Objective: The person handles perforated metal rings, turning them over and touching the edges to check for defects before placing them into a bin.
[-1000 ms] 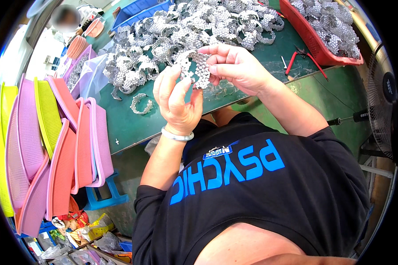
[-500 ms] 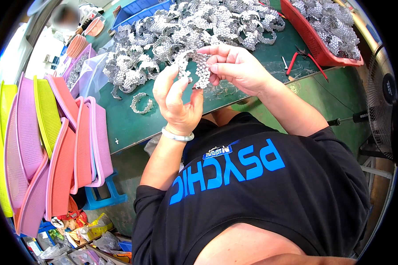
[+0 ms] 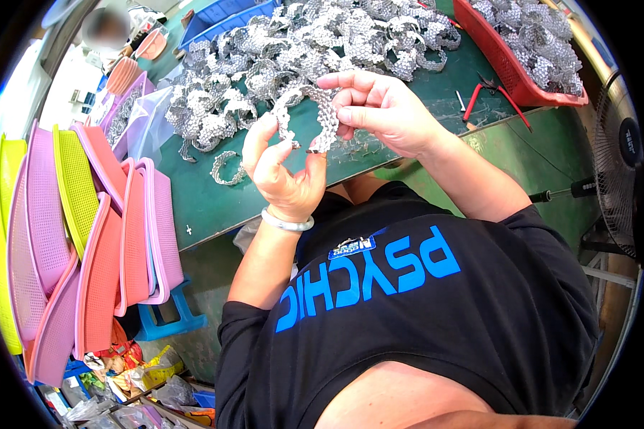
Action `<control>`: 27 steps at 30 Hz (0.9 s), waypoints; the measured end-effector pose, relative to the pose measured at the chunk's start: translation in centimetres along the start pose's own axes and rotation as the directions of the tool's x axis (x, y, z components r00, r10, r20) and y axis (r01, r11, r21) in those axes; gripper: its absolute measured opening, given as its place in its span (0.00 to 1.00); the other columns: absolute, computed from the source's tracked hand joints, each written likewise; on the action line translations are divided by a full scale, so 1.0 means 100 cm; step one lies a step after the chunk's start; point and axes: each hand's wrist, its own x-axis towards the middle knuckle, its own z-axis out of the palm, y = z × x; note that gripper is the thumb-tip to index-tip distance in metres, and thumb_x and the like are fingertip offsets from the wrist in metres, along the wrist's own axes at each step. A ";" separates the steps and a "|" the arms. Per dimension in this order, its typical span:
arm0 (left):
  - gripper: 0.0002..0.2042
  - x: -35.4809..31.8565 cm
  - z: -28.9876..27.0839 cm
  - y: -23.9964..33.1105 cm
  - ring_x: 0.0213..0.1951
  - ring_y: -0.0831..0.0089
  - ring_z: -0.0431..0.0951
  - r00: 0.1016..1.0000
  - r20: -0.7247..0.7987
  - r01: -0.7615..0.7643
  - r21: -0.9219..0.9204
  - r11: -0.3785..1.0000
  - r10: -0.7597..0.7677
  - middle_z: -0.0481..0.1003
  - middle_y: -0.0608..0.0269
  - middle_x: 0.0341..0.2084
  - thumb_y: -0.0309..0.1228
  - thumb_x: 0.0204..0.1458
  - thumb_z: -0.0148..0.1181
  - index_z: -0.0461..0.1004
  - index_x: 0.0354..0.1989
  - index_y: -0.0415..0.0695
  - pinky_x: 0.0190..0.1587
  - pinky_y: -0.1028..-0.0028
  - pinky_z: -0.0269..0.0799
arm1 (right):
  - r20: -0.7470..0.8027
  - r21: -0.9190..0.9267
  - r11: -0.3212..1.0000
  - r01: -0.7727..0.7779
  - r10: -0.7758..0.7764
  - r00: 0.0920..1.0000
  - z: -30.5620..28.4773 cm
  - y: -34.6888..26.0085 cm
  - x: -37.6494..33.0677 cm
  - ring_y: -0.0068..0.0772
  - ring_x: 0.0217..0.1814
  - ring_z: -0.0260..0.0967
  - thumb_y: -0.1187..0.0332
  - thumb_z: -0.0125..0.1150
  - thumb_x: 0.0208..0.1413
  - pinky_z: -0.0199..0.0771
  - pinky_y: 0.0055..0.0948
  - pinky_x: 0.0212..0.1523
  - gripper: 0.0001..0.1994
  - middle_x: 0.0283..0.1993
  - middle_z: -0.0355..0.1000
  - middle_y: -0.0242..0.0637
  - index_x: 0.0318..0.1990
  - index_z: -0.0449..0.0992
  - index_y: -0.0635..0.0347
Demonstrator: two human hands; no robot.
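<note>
From the head view, both hands are raised just above the near edge of the green bench, holding one silver studded band between them. The band is bent into an arch: its crown points away from the person, toward the heap, and its two ends point back down toward the chest, so its long axis curves from the left hand up and over to the right. The left hand pinches the band's left end, its fingers closed narrowly on the strip, with a pale bracelet on the wrist. The right hand grips the right leg of the arch, thumb pressed along it and the other fingers curled behind. Beyond the hands a heap of similar bands covers the bench, and a single loose ring lies apart, nearer the edge. A red tray with more bands stands at the right, red-handled pliers just beside it. Pink and yellow baskets lean stacked at the left, and a fan stands at the far right.
</note>
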 end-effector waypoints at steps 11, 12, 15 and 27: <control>0.31 -0.001 -0.004 0.003 0.49 0.61 0.65 0.986 0.067 0.159 -0.127 0.979 -0.151 0.58 0.51 0.49 0.19 0.36 0.68 0.52 0.46 0.46 0.51 0.65 0.63 | -0.012 -0.070 0.996 0.052 -0.053 0.999 0.005 -0.006 -0.003 0.19 0.30 0.65 0.76 0.54 0.52 0.66 0.19 0.33 0.21 0.31 0.68 0.30 0.54 0.62 0.67; 0.32 -0.002 -0.002 0.002 0.49 0.62 0.65 0.982 0.064 0.185 -0.169 0.968 -0.177 0.58 0.51 0.50 0.19 0.36 0.67 0.52 0.46 0.46 0.51 0.65 0.63 | -0.012 -0.081 0.995 0.058 -0.059 0.998 0.005 -0.006 -0.003 0.19 0.30 0.65 0.76 0.54 0.51 0.66 0.19 0.33 0.21 0.31 0.68 0.30 0.54 0.62 0.66; 0.32 -0.003 -0.001 0.002 0.50 0.63 0.65 0.936 0.098 0.350 -0.327 0.878 -0.337 0.57 0.54 0.51 0.18 0.36 0.67 0.53 0.48 0.46 0.50 0.66 0.64 | -0.018 -0.122 0.989 0.078 -0.080 0.997 0.005 -0.006 -0.003 0.18 0.30 0.64 0.76 0.55 0.51 0.65 0.18 0.32 0.22 0.30 0.67 0.30 0.55 0.61 0.66; 0.26 0.010 -0.005 0.009 0.47 0.73 0.66 0.456 0.507 0.759 -0.651 0.022 -0.731 0.66 0.57 0.44 0.19 0.43 0.60 0.55 0.50 0.39 0.48 0.76 0.63 | 0.029 -0.567 0.719 0.402 -0.470 0.882 0.002 -0.021 0.001 0.16 0.34 0.64 0.81 0.53 0.51 0.66 0.17 0.36 0.21 0.31 0.68 0.30 0.54 0.64 0.63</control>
